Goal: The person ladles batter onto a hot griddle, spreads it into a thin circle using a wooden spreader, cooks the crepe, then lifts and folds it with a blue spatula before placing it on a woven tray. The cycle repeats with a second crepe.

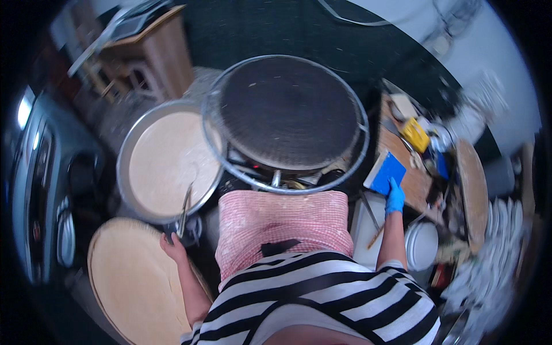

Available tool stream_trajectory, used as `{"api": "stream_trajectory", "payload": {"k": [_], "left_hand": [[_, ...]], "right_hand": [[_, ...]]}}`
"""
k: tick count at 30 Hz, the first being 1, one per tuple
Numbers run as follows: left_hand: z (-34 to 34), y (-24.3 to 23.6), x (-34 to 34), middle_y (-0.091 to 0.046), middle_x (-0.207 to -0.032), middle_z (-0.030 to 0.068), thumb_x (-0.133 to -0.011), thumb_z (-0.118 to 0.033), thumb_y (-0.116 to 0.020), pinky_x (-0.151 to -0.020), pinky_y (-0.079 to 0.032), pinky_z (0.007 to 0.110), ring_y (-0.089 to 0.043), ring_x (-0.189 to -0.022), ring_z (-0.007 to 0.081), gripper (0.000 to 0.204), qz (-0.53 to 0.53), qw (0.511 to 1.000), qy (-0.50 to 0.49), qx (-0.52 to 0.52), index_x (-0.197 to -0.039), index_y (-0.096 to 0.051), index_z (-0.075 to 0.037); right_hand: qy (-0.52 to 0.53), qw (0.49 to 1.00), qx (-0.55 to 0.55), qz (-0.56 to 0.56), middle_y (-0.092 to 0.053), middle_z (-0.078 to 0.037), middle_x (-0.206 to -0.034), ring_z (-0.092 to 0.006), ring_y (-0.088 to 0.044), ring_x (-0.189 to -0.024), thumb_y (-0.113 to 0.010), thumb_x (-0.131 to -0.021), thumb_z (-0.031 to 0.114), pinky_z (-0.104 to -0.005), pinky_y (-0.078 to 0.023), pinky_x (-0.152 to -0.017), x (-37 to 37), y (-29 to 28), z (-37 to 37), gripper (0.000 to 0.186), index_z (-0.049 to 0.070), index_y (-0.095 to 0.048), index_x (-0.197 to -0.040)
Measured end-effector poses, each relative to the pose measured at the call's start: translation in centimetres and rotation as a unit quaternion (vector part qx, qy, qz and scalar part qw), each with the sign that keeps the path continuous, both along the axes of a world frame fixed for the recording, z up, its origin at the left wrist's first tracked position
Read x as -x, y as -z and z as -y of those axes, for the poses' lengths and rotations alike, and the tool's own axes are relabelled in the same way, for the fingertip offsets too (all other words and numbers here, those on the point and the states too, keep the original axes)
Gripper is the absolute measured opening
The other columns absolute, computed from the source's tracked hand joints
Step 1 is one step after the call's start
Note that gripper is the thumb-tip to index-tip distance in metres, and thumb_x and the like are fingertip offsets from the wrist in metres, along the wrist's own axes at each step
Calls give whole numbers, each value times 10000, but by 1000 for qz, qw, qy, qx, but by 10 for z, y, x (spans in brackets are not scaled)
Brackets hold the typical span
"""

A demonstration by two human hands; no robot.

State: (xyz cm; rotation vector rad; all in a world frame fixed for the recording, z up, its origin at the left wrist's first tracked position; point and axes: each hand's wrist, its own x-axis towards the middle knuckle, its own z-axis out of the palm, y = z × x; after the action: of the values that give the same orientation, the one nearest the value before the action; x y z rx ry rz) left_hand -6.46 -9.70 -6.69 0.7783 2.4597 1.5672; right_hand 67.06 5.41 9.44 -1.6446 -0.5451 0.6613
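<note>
My left hand (173,247) is bare, its fingers loosely apart just below the handle of a metal ladle (185,210), whose bowl end sits in pale batter in a wide metal basin (126,161). A round stack of thin pale sheets (123,287) lies under my left forearm. My right hand (395,197), in a blue glove, grips a flat blue scraper (386,172) with a pale edge, at the side of a wooden board (418,187). A large round dark griddle (287,109) inside a metal ring stands in front of me, beyond my pink checked apron (282,213).
A wooden cabinet (161,63) stands back left, a dark metal appliance (49,172) at far left. On the right are a yellow item (415,134), assorted tools, a long oval board (471,195), a white lidded bucket (418,246) and piled plastic bags (477,276). A green-and-white wall runs behind.
</note>
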Motion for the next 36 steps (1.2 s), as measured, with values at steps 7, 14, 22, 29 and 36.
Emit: {"api": "stream_trajectory", "payload": {"k": [7, 14, 22, 29, 36], "left_hand": [[-70, -25, 5, -575, -1031, 221, -718, -267, -681, -850, -437, 401, -553, -982, 353, 473, -99, 882, 198, 415, -1082, -551, 5], [-86, -10, 8, -587, -628, 116, -746, -114, -621, -399, -438, 330, -569, -467, 209, 148, 189, 856, 256, 408, -778, -560, 17], [-129, -44, -46, -573, -626, 49, -827, -191, -617, -392, -444, 244, -555, -489, 146, 169, 554, 783, 89, 267, -793, -540, -45], [-160, -18, -28, -592, -698, 62, -892, -306, -490, -482, -511, 267, -586, -590, 160, 289, 803, 588, 87, 52, -886, -527, -19], [-148, -66, -55, -402, -530, -8, -901, -208, -437, -334, -330, 242, -366, -388, 106, 238, 651, 736, 82, 167, -693, -425, -93]], "right_hand": [[97, 990, 104, -15, -625, -103, -976, -193, -571, -852, -664, -769, 243, -312, -459, -768, -81, 35, -5, 461, -41, -561, -1117], [151, 957, -36, 246, -635, -116, -948, -151, -572, -865, -623, -820, 231, -269, -451, -765, -73, 38, 28, 345, -40, -606, -1034], [152, 938, 246, -191, -582, -52, -666, -148, -474, -428, -662, -791, 323, -250, -392, -408, -5, 148, 96, 212, 117, -611, -794], [28, 875, 481, 43, -587, -141, -883, -266, -528, -719, -429, -867, 294, -352, -438, -689, -32, 204, 48, 279, 107, -630, -913], [154, 908, 262, -290, -575, -130, -1031, -256, -531, -904, -374, -848, 220, -367, -425, -840, -56, 215, 120, 350, 33, -576, -1064]]}}
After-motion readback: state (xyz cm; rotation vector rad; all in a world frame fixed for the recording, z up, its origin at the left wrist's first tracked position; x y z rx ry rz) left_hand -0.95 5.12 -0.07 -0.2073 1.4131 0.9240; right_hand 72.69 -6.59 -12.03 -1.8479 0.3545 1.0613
